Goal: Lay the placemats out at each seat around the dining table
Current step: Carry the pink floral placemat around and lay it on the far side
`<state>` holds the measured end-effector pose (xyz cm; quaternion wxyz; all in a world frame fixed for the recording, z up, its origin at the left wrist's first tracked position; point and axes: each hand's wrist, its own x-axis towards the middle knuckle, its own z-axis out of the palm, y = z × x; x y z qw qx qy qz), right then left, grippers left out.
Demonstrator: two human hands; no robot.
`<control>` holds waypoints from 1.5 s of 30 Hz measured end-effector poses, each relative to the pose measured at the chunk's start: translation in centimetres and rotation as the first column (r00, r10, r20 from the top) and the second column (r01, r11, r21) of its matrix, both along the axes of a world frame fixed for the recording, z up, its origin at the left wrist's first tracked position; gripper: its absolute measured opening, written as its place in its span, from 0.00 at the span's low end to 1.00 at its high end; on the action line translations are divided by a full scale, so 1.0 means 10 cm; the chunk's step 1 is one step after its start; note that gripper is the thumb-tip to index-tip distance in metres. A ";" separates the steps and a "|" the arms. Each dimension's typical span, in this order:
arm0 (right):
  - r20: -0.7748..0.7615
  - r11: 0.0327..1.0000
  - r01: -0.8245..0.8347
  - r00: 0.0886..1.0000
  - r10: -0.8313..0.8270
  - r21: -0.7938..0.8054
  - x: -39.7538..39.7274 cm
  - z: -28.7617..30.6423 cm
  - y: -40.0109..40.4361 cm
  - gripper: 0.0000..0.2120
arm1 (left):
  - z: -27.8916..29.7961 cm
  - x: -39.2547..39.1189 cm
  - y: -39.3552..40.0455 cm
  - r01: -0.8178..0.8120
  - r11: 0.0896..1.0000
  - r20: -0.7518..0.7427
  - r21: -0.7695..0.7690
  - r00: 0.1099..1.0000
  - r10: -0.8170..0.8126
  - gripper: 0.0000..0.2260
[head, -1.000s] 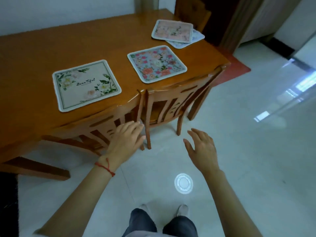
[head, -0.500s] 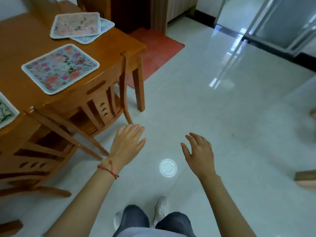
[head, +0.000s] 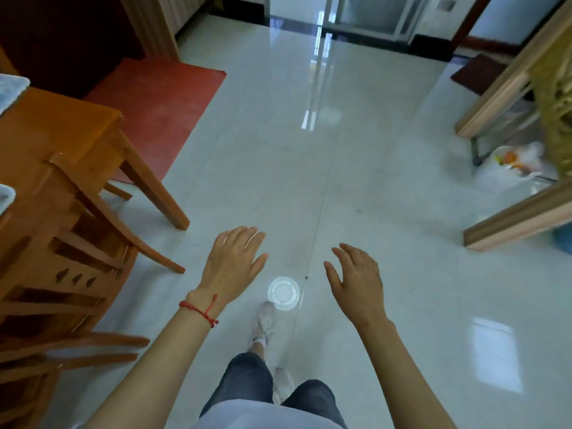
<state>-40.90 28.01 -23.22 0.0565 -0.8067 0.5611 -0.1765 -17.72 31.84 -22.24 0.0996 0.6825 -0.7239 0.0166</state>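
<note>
Head view: left hand (head: 235,261) and right hand (head: 356,277) spread, empty; walking past dining table (head: 62,125). Next: fetch a placemat.

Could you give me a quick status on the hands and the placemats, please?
Left hand and right hand open, empty. Placemat edges just visible on table. Floor ahead unobstructed.
</note>
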 end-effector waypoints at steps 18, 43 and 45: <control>-0.045 0.997 0.075 0.996 -0.076 -0.033 0.81 0.04 -2.02 0.19 | -0.08 1.08 -2.14 0.028 0.998 -0.017 0.053 0.999 -0.027 0.25; -0.031 0.931 -0.363 0.932 0.362 -0.041 2.47 0.17 -5.89 0.19 | 0.03 2.37 -5.02 -0.373 0.927 -0.044 0.048 0.926 0.375 0.21; -0.028 0.923 -0.383 0.924 0.382 -0.039 2.77 0.16 -6.14 0.20 | 0.00 2.62 -5.22 -0.393 0.918 -0.058 0.056 0.916 0.396 0.21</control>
